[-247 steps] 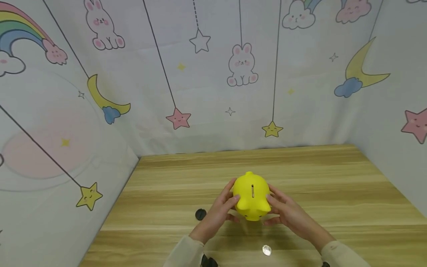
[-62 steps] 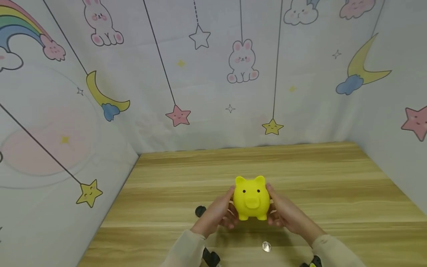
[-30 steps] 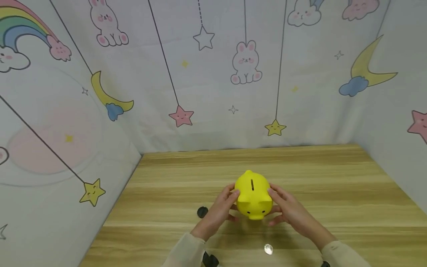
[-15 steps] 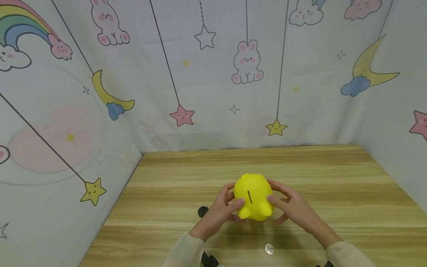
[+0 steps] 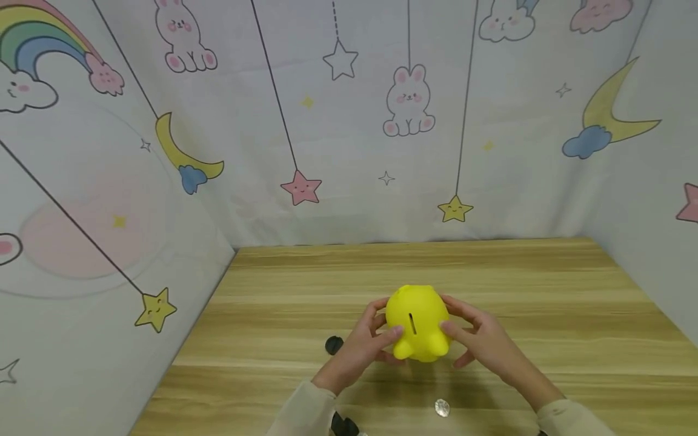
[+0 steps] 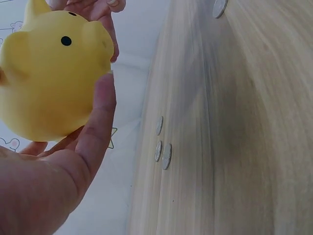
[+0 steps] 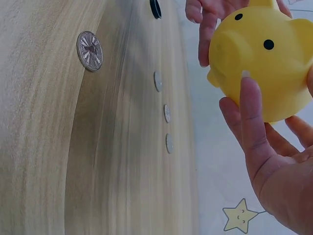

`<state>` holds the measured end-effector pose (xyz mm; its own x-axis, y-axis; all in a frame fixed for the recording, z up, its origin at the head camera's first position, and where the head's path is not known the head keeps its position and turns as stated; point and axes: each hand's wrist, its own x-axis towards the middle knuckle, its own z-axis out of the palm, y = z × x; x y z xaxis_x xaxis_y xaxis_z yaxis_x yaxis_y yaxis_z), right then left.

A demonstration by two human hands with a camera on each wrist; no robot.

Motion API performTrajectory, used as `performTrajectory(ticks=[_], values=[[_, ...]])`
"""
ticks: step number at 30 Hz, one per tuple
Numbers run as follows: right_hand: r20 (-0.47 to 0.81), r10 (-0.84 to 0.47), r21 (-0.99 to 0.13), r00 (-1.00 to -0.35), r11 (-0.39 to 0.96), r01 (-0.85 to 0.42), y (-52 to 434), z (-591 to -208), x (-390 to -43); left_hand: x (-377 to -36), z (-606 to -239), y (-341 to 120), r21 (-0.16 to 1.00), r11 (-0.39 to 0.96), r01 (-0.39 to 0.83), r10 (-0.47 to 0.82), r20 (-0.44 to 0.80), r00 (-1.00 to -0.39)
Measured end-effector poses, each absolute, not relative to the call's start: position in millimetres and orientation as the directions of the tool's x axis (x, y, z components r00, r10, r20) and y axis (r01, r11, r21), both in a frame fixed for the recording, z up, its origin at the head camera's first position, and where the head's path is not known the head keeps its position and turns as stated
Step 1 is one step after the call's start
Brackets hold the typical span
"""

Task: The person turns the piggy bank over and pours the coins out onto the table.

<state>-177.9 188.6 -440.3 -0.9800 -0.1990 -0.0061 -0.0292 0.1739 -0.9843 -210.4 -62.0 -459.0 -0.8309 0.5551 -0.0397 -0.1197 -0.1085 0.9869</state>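
Since half a second ago the yellow piggy bank has barely shifted; it has kept the tilt it took on after the frame one second back, when its snout faced the person and the slot sat on top. Now the slot faces the head camera and the snout points down toward the wooden table. The bank is held above the table, between both hands. The left hand holds its left side, fingers curled around the body and thumb laid along the front; the left wrist view shows that thumb pressed against the face near one black eye. The right hand cups the right side in the same way, thumb against the yellow surface below the snout. Under the bank, a silver coin lies on the table near the person's edge, apart from both hands. A black round cap lies just left of the left hand. Three more coins lie in a row on the table in the right wrist view.
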Motion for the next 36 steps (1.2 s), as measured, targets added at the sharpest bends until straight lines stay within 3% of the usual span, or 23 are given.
performTrajectory(ticks=[4, 9, 13, 16, 24, 36], values=[[-0.083, -0.226, -0.993, -0.971, 0.100, 0.062, 190.3, -441.9, -177.6, -212.1, -459.4, -62.6, 0.988, -0.074, -0.138, 0.553, -0.075, -0.830], [-0.285, -0.314, -0.951, -0.906, -0.024, 0.307, 188.2, -441.4, -177.9, -214.6, -456.1, -62.4, 0.986, 0.034, -0.160, 0.515, -0.155, -0.843], [-0.426, -0.324, -0.894, -0.845, 0.007, 0.448, 184.1, -440.9, -181.5, -214.0, -451.4, -58.0, 0.962, 0.181, -0.203, 0.444, -0.264, -0.856], [-0.478, -0.270, -0.874, -0.836, 0.051, 0.483, 182.8, -441.2, -184.0, -211.7, -448.9, -54.6, 0.935, 0.263, -0.239, 0.411, -0.333, -0.849], [-0.474, -0.235, -0.878, -0.848, 0.052, 0.476, 183.2, -444.8, -184.3, -212.4, -451.7, -55.0, 0.934, 0.265, -0.241, 0.436, -0.339, -0.834], [-0.252, -0.272, -0.963, -0.929, -0.027, 0.269, 184.4, -448.5, -180.5, -215.4, -456.7, -59.8, 0.983, 0.051, -0.176, 0.503, -0.178, -0.846]])
